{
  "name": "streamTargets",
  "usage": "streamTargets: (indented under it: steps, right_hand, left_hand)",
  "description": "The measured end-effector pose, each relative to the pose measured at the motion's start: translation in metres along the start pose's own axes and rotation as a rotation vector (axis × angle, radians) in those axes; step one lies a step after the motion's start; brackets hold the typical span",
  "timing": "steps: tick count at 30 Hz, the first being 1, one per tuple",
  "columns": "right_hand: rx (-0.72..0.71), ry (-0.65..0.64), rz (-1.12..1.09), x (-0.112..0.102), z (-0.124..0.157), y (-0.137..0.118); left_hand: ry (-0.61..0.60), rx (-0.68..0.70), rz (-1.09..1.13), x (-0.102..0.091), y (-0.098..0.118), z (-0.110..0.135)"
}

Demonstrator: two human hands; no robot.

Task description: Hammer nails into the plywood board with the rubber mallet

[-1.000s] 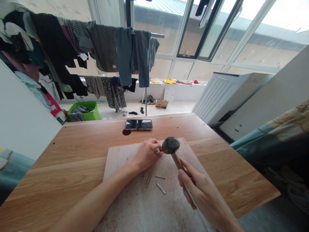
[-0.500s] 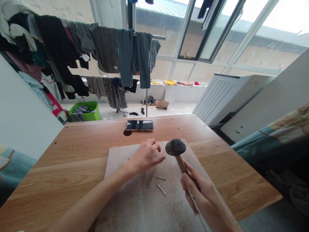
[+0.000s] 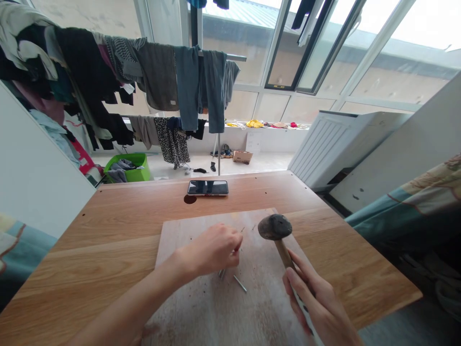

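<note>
Head view: hammer (image 3: 276, 229) in the right hand (image 3: 315, 300), right of centre; left hand (image 3: 218, 247) above the board (image 3: 219, 317), at centre.
The right fingers grasp the hammer's handle, covering part of it. The left fingers are curled, tips hidden; whether they grip anything cannot be told. One loose nail (image 3: 240, 283) shows fully, just below the left hand, which partly covers others. Two thin shapes (image 3: 242, 229) near the board's upper edge are hard to make out. The lower frame edge crops the board.
</note>
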State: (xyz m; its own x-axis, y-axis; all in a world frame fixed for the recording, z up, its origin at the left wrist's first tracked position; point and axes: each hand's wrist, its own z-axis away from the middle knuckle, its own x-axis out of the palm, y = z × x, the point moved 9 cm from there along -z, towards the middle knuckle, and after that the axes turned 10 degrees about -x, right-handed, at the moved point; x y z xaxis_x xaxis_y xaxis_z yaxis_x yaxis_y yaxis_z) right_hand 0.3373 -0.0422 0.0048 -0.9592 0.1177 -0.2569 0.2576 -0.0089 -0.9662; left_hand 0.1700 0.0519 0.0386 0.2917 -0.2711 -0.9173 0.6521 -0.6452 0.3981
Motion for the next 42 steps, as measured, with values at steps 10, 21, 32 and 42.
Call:
streamTargets:
  steps: [10, 21, 32, 42]
  right_hand:
    - [0.03, -0.011, 0.007, 0.006, -0.002, 0.001]
    - [0.008, -0.06, -0.005, 0.02, -0.004, -0.011]
    - [-0.063, -0.156, -0.02, 0.047, -0.019, -0.02]
    - [-0.042, -0.166, -0.028, 0.058, -0.017, -0.024]
  left_hand:
    - [0.274, -0.226, 0.688, -0.012, -0.072, -0.005]
    - [0.323, -0.196, 0.655, -0.007, -0.064, -0.004]
    - [0.28, -0.186, 0.635, 0.004, -0.066, -0.006]
    - [0.31, -0.172, 0.625, 0.001, -0.065, -0.006]
